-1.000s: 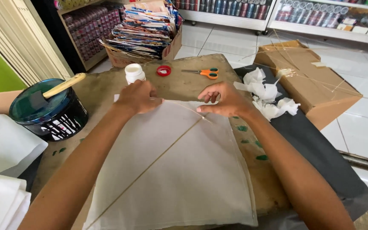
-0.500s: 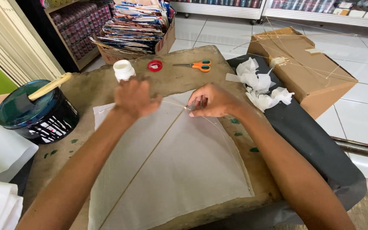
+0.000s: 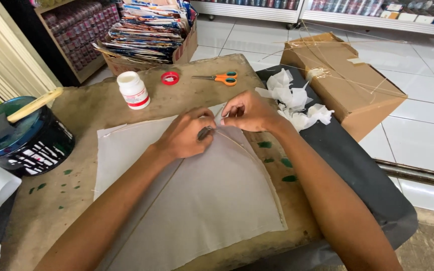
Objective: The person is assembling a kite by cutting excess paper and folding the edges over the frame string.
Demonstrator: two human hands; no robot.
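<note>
1. Pinching at top of paper [image 3: 197, 200]: both hands meet near the desk [image 3: 76, 200] centre, toward its far edge.
2. L hand [image 3: 184, 136] closed on a small dark tool [image 3: 204, 133], tip pressed at the stick [image 3: 237, 145].
3. R hand [image 3: 249, 111] fingers curled, pinching the paper's top corner; touching L hand's fingertips.
4. Paper lies flat, fills near half of desk, w/ thin sticks across it.
5. Bottle [image 3: 133, 90], white w/ red label, upright near far edge; red cap [image 3: 170, 78] just beside it.
6. Scissors [image 3: 219, 78], orange handles, at far edge.
7. Scraps [image 3: 295, 103] of white paper at right edge.
8. Tub [image 3: 23, 138], dark, at left edge, stick resting on it.
9. Box [image 3: 347, 80], cardboard, on floor off right side.
</note>
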